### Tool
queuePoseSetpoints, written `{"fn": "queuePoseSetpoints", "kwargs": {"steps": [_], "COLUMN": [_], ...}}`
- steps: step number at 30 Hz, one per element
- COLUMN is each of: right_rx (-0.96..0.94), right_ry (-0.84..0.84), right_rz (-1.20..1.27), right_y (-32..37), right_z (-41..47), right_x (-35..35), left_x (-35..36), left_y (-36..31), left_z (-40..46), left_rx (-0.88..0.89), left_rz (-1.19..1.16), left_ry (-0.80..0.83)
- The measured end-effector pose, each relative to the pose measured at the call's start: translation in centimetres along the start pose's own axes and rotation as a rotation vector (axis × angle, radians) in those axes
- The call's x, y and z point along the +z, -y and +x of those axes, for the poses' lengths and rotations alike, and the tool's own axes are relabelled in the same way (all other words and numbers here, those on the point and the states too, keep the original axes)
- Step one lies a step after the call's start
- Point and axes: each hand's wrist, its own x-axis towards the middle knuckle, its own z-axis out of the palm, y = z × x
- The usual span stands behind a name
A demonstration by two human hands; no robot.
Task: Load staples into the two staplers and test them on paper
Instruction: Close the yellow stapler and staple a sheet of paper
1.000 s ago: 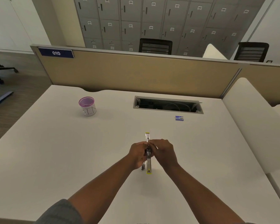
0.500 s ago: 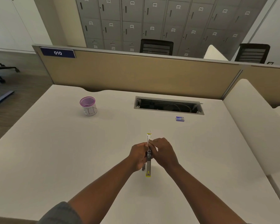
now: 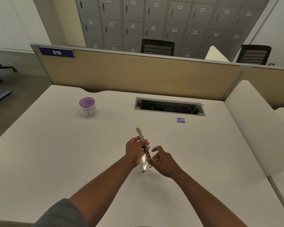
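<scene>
gripping the opened stapler (image 3: 143,149) above the counter's (image 3: 56,153) middle, the left hand (image 3: 134,150) curls round it. the right hand (image 3: 162,159), fingers loosely curled, touches its near end. a staple box (image 3: 180,120) lies toward the far right.

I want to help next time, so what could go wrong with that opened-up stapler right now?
The opened yellow-tipped metal stapler is gripped only by the left hand, above the white desk; it might slip. The right hand seems to pinch something thin that is too small to identify; it could drop. The small blue box lies far off, so reaching could tilt the stapler.
</scene>
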Motion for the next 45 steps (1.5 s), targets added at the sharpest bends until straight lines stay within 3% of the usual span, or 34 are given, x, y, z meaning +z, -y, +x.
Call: {"fn": "queuePoseSetpoints", "kwargs": {"steps": [6, 12, 18, 25, 31, 38, 45], "right_rx": [0.023, 0.056, 0.047, 0.077, 0.142, 0.076, -0.020], "right_ry": [-0.154, 0.080, 0.043, -0.328, -0.511, -0.400, -0.415], "right_rz": [0.152, 0.115, 0.172, 0.351, 0.353, 0.270, 0.167], "right_y": [-0.6, 0.0, 0.1, 0.5, 3.1, 3.9, 3.6], "right_z": [0.4, 0.2, 0.6, 2.1, 2.9, 2.8, 3.1], "right_x": [-1.4, -1.2, -1.9, -3.1, -2.2, -0.2, -0.3], "left_x": [-1.0, -0.9, -1.1, -1.4, -0.6, -0.4, -1.0], "left_y": [-0.1, 0.2, -0.2, 0.2, 1.3, 1.5, 0.9], "left_z": [0.4, 0.3, 0.5, 0.1, -0.7, -1.0, -0.8], "left_rx": [0.002, -0.009, -0.004, -0.019, 0.010, 0.130, 0.277], "left_rz": [0.016, -0.006, -0.012, 0.194, 0.334, 0.437, 0.627], "left_ry": [-0.046, -0.063, -0.080, -0.006, 0.113, 0.087, 0.147]}}
